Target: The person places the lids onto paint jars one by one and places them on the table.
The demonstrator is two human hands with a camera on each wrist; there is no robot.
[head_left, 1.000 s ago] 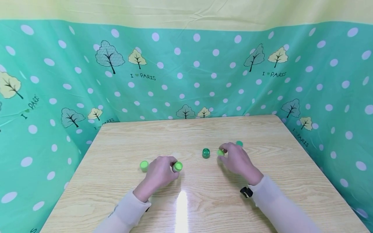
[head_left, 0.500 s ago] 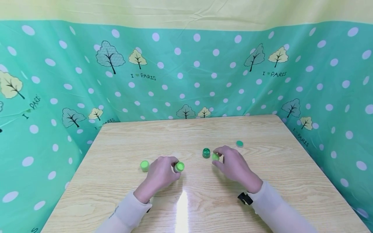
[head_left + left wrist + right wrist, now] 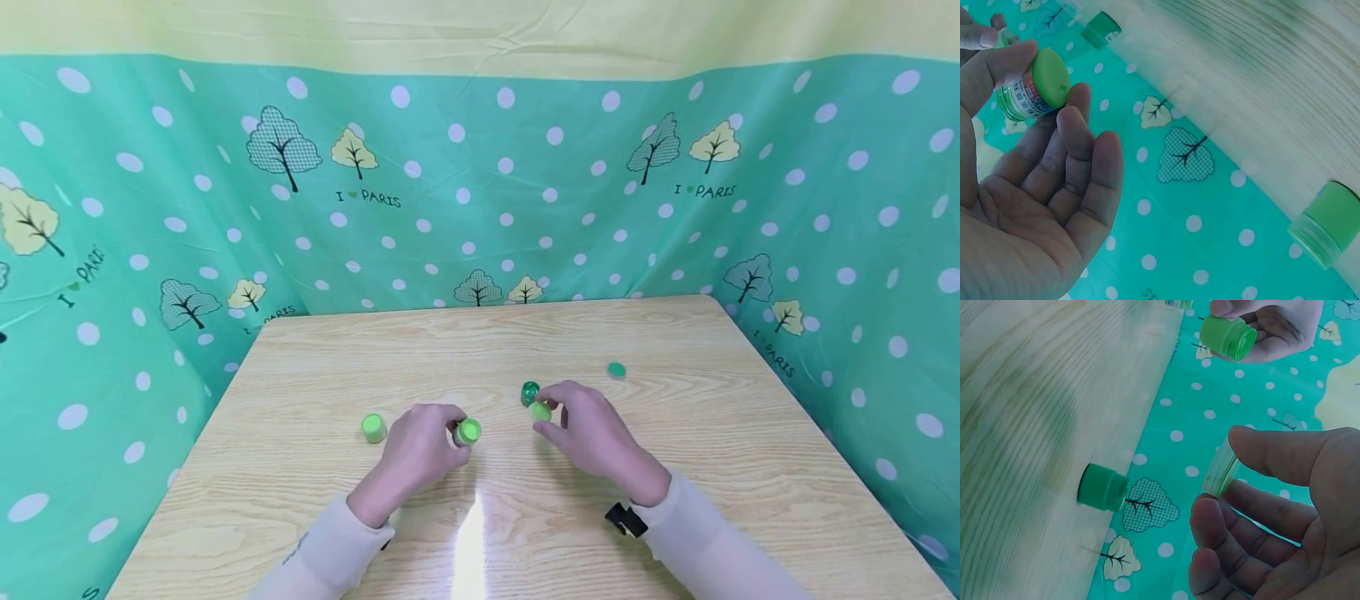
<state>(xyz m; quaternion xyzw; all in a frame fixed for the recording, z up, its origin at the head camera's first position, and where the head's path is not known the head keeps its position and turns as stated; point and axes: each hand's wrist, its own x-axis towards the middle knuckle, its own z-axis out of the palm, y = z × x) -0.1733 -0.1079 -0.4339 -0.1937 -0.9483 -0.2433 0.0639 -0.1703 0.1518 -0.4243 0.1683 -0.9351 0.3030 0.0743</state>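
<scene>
My left hand (image 3: pixel 423 446) pinches a small light green paint jar (image 3: pixel 468 431) between thumb and fingers, above the table. In the left wrist view this jar (image 3: pixel 1035 87) is tilted and bears a printed label. Its open mouth faces my right hand in the right wrist view. My right hand (image 3: pixel 600 429) pinches a light green lid (image 3: pixel 1219 472) by its edge, a short way right of the jar. Just behind that lid stands a dark green jar (image 3: pixel 529 390). A dark green lid (image 3: pixel 617 370) lies farther right. Beside my left hand stands another light green jar (image 3: pixel 373 428).
The light wood table (image 3: pixel 337 358) carries everything. A teal dotted curtain (image 3: pixel 420 200) with printed trees surrounds its back and sides. A bright light reflection crosses the table's front middle.
My right hand has moved left and toward me with the light green lid, nearing the held jar. My left hand has shifted slightly right with the jar.
</scene>
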